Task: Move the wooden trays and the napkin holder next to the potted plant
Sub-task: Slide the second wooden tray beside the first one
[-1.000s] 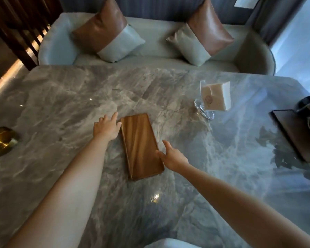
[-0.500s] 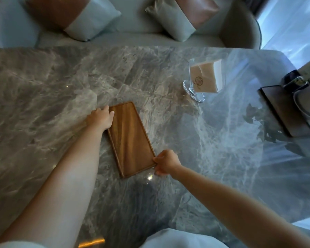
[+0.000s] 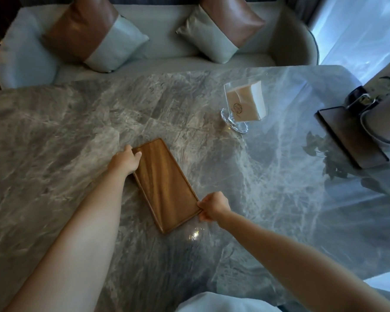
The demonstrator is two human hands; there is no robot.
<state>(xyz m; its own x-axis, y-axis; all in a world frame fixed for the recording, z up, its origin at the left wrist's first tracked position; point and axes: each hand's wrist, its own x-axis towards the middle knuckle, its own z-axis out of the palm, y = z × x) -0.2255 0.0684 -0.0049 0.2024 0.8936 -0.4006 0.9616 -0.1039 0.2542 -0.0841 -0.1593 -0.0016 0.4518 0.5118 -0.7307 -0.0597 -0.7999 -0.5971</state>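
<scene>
My left hand (image 3: 126, 160): closed on the far left corner of the wooden tray (image 3: 164, 183), thumb lying on its top face, the other fingers hidden under the rim.
My right hand (image 3: 213, 206): pinching the near right corner of the same tray, thumb on top, fingers curled beneath the edge.
Wooden tray: a long, shallow rectangle with a raised lip, lying at a slant across the middle of the worktop (image 3: 54, 136); whether it rests flat or is just clear of the stone I cannot tell.
Inside the tray: bare wood grain, nothing in it.
Napkin holder (image 3: 240, 111): clear plastic on a curved foot, standing upright on the worktop beyond and to the right of the tray, well apart from it.
Inside the holder: a stack of beige napkins (image 3: 243, 102) with a small round emblem on the front, leaning slightly.
Dark tray (image 3: 347, 140): at the right edge of the worktop, well apart from my hands; whether it is wood I cannot tell.
On the dark tray: a pale round pot (image 3: 383, 122) at its far end with a dark object just behind it; green leaves show above at the frame edge.
Worktop: grey veined marble, glossy, mirroring the leaves near the dark tray.
Beyond the worktop: a pale sofa (image 3: 167, 52) with two brown and grey cushions (image 3: 92, 32).
</scene>
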